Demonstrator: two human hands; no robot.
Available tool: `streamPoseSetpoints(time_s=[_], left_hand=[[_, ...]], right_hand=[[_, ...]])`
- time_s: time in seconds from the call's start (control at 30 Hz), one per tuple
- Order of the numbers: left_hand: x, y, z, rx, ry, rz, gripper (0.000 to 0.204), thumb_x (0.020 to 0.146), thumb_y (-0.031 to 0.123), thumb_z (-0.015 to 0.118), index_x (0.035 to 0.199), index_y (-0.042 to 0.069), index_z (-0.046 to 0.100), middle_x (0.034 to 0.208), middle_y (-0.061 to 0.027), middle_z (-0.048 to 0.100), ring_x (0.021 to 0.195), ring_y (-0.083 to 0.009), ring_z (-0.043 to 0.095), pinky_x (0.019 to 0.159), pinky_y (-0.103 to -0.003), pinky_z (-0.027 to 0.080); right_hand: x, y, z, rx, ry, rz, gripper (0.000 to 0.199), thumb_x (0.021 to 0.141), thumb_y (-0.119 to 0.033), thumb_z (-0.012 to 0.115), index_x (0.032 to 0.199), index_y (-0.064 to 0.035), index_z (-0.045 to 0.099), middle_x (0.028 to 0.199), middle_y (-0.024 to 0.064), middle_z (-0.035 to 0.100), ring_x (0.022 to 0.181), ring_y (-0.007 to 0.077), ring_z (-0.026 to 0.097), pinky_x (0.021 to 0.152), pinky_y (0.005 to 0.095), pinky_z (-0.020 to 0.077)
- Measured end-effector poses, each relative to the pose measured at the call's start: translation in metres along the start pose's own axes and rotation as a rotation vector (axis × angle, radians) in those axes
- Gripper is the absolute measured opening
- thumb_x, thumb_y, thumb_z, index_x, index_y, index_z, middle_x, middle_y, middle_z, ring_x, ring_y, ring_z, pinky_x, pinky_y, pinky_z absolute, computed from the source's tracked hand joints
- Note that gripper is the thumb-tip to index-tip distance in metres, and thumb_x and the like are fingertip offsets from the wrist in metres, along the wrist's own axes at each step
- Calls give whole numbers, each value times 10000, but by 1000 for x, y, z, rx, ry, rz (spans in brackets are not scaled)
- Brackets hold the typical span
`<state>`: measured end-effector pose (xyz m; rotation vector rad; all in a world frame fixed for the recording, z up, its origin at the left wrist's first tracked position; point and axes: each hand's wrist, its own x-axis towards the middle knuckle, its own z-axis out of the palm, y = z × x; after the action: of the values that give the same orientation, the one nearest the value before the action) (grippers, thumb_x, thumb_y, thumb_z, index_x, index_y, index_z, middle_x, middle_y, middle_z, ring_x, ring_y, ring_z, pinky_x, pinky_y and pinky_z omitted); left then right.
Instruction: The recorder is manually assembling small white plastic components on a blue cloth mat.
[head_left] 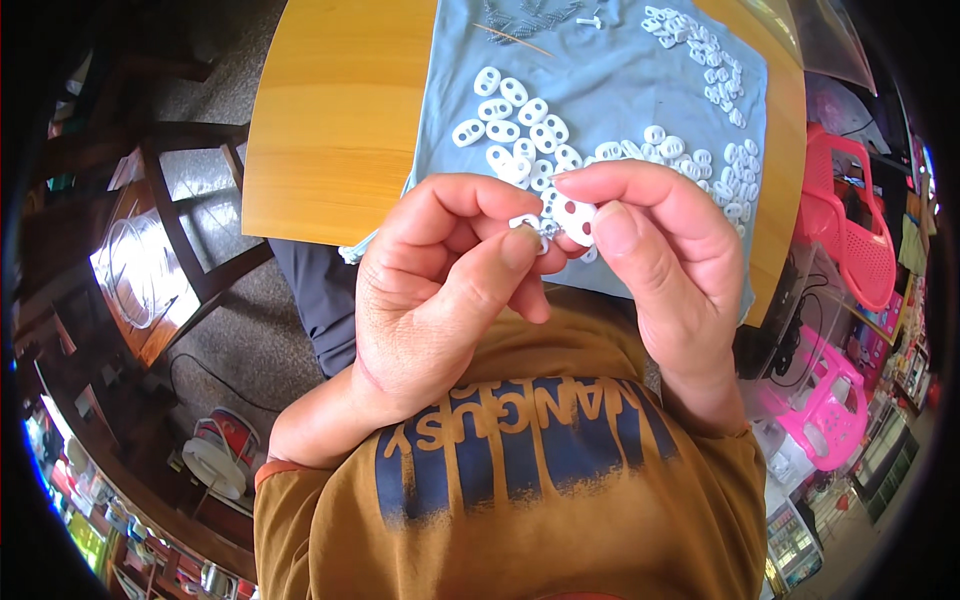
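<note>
My left hand (pixel 430 280) and my right hand (pixel 670 250) are raised close together at the near edge of the table. Between left thumb and fingers is a small white plastic piece (pixel 525 221), partly covered by the thumb, with a small metal spring (pixel 548 229) beside it. A white oval two-hole cord-lock body (pixel 575 222) is pinched in my right thumb and forefinger. Just beyond the hands, several similar white two-hole bodies (pixel 502 130) lie loose on a blue-grey cloth (pixel 620 85).
Springs (pixel 525 18) lie at the cloth's far side, near a thin brown stick (pixel 512 39) and a white T-shaped piece (pixel 591 21). More small white pieces (pixel 695 45) are at far right. The wooden table (pixel 335 130) shows at left; a pink chair (pixel 850 220) stands right.
</note>
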<state>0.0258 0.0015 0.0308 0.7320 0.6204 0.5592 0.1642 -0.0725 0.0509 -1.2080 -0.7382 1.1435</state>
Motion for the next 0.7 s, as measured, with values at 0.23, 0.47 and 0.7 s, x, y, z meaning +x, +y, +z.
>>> streamPoseSetpoints(time_s=[0.23, 0.47, 0.7], left_hand=[[-2, -4, -10, -67, -113, -4, 136, 889, 15, 496, 1020, -19, 503, 892, -103, 614, 789, -97, 589, 617, -208, 503], [-6, -6, -12, -71, -112, -6, 131, 886, 15, 501, 1011, -23, 508, 879, -103, 615, 760, -89, 585, 612, -205, 500], [-5, -6, -7, -20, -45, -17, 113, 878, 29, 514, 982, -17, 512, 823, -104, 617, 655, -103, 571, 554, -206, 483]], right_hand=[[-5, 8, -9, -140, -78, -107, 264, 881, -72, 518, 1099, 76, 536, 970, 109, 589, 849, 131, 571, 782, 257, 461], [-5, 6, -9, -191, -53, -58, 234, 878, -83, 547, 1064, 59, 551, 936, 85, 583, 854, 122, 563, 775, 249, 459], [-3, 10, -5, -112, -30, -60, 153, 885, -94, 560, 964, 37, 572, 873, 69, 606, 757, 97, 579, 682, 212, 464]])
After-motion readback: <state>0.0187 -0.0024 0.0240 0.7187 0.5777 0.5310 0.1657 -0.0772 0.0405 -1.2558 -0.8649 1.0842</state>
